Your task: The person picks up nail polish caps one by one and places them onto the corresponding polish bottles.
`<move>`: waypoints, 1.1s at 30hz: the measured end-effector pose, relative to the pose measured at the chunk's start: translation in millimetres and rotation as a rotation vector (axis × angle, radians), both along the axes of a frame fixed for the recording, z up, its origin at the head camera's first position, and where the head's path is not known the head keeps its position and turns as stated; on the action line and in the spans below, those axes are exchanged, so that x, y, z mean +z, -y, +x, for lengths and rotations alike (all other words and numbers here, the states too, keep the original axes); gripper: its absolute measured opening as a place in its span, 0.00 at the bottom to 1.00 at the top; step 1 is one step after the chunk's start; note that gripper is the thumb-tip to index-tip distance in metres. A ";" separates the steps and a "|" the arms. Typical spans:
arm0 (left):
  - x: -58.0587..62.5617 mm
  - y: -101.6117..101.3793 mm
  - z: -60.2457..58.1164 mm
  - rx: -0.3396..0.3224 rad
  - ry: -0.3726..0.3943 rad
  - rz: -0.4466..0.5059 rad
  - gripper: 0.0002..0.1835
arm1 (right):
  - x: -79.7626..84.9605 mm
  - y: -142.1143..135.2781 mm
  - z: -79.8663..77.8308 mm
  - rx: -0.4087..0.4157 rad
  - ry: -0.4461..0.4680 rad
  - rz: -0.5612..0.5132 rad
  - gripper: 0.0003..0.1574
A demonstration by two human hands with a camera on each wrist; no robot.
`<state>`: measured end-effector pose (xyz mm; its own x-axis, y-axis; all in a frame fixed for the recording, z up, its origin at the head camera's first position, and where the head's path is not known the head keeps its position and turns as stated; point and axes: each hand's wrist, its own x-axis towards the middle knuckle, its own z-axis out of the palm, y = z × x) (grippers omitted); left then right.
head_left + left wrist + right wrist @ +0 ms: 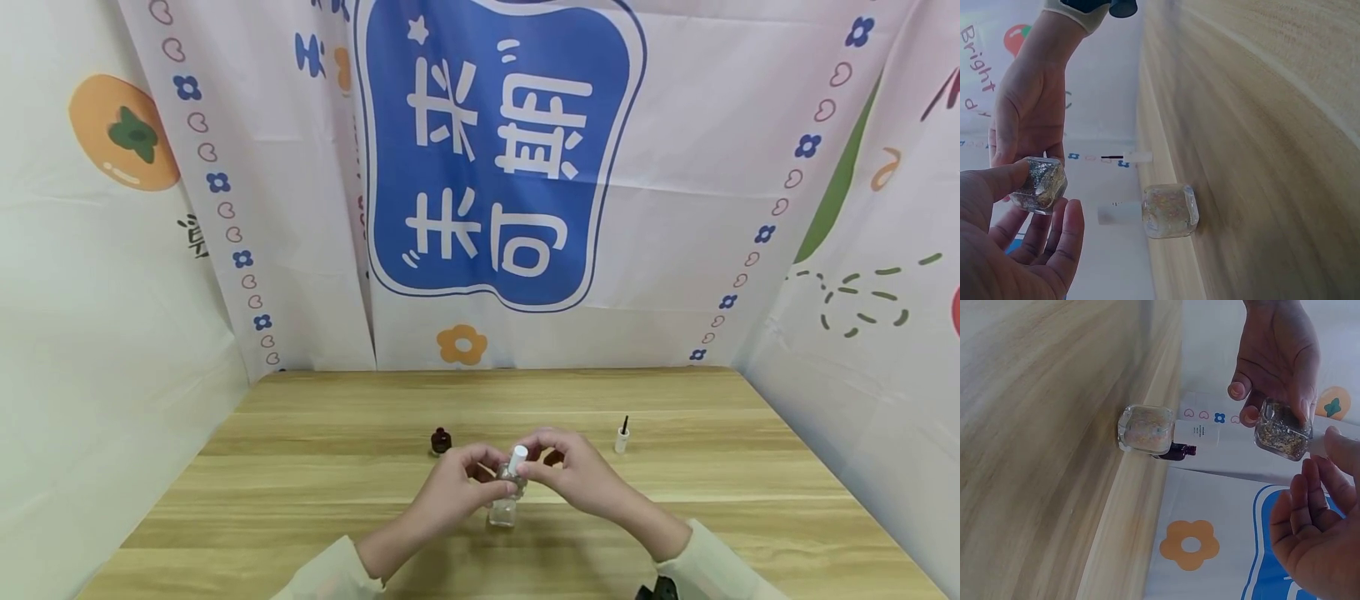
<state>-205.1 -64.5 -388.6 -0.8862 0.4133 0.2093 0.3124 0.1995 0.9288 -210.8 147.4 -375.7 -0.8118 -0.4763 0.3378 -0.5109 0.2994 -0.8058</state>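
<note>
A small nail polish bottle with gold and silver glitter (1041,185) is held above the table, pinched between the thumb and fingers of my left hand (459,483). My right hand (576,473) pinches the bottle's white cap (518,457) between thumb and fingertips. The cap sits at the bottle's neck and leans slightly right in the head view. Right below the hands, a second nail polish bottle, clear with pale glitter (1145,429), stands upright on the table with its white cap (1119,213) on.
Beyond my left hand stands a dark red nail polish bottle (441,442) with a bare neck. Farther right, a white cap with a black brush (622,437) stands brush up on the wooden table (315,467). Printed cloth (675,208) hangs behind and at both sides.
</note>
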 end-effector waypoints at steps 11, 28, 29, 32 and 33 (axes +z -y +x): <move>5.7 0.5 -6.8 0.011 0.001 0.019 0.12 | 3.7 2.4 -4.1 -0.041 0.018 -0.045 0.10; 7.5 -5.4 -22.8 0.086 -0.018 0.043 0.13 | 3.7 8.9 -17.0 -0.126 -0.012 -0.128 0.11; 8.7 -5.8 -22.5 0.091 -0.021 0.040 0.12 | 3.9 9.5 -18.0 -0.129 -0.011 -0.129 0.11; 13.6 -7.0 -21.1 0.107 -0.028 0.030 0.12 | 4.0 11.1 -21.2 -0.138 -0.003 -0.128 0.11; 14.4 -7.4 -21.2 0.112 -0.030 0.030 0.12 | 3.7 11.8 -22.7 -0.141 0.002 -0.127 0.11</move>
<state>-226.3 -57.2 -374.2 -0.9196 0.3051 0.2474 0.3177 0.2075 0.9252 -233.4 135.7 -372.0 -0.8682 -0.3111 0.3866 -0.4697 0.2638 -0.8425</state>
